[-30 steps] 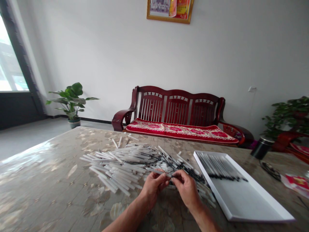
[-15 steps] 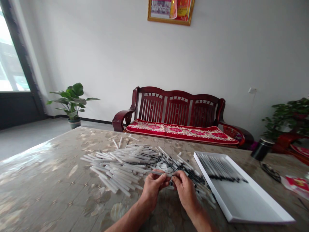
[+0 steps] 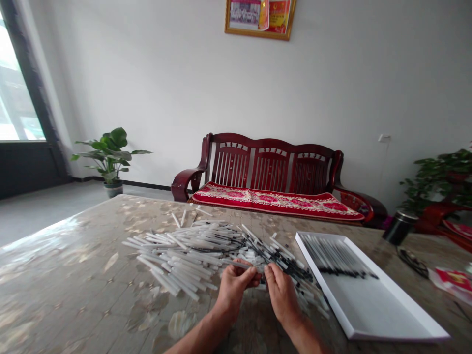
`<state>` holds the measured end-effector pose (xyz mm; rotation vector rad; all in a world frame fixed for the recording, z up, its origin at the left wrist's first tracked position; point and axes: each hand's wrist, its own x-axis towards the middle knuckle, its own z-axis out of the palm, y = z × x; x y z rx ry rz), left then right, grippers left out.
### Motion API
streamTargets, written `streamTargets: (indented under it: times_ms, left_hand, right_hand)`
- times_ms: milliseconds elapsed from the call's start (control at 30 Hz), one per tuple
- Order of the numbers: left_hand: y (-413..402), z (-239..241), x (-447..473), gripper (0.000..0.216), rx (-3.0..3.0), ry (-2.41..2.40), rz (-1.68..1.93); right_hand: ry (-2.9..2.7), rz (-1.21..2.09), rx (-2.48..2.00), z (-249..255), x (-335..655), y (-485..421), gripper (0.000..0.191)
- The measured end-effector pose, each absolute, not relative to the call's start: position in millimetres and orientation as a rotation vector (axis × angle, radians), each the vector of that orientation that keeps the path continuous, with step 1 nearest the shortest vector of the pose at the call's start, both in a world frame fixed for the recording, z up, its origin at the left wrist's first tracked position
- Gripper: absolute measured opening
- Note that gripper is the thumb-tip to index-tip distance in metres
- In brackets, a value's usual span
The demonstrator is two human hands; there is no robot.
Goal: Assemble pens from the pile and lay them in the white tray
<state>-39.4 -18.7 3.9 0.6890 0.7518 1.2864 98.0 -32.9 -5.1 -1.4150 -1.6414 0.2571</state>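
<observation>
My left hand (image 3: 233, 285) is closed round a slim whitish pen (image 3: 238, 264) that lies roughly level and points left. At the right end of this pen, the fingers and thumb of my right hand (image 3: 282, 290) are pressed together; the exact contact is partly hidden. Just beyond both hands spreads a loose pile of whitish pen barrels (image 3: 184, 265). Mixed black and clear small pen parts (image 3: 283, 260) lie at its right side. A shallow white tray (image 3: 391, 305) to the right holds a row of pens (image 3: 339, 253) with black ends.
The table (image 3: 84, 275) has a patterned, glossy cover. A black cylindrical container (image 3: 400, 227), a dark cable (image 3: 413, 263) and a red packet (image 3: 455, 280) are right of the tray. Behind the table stands a wooden sofa (image 3: 271, 167) with a red cover.
My right hand's fingers have straightened a little and come together at the pen's right end. My left hand keeps its hold in nearly the same place.
</observation>
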Motion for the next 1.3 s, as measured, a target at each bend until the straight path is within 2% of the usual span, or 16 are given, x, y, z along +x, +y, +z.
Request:
streamTargets:
  times_ms: [333,600,767,1300]
  left_hand:
    - [-22.1,5.7,-40.0,0.039,0.587,0.753,1.270]
    - [-18.6,5.1,-40.3,0.039,0.671,0.759,1.329]
    - [-17.4,3.7,-41.6,0.037,0.740,0.757,1.349]
    - [-21.4,4.7,-41.1,0.038,0.676,0.778,1.333]
  right_hand:
    - [-1.651,0.261,-1.309,0.5,98.8,-34.2,0.039]
    - [-1.461,0.807,-1.299,-3.0,101.1,-31.7,0.048]
    - [-1.375,0.943,-1.328,-3.9,100.7,-30.7,0.050]
    - [-1.322,0.855,-1.264,-2.8,97.2,-28.3,0.050]
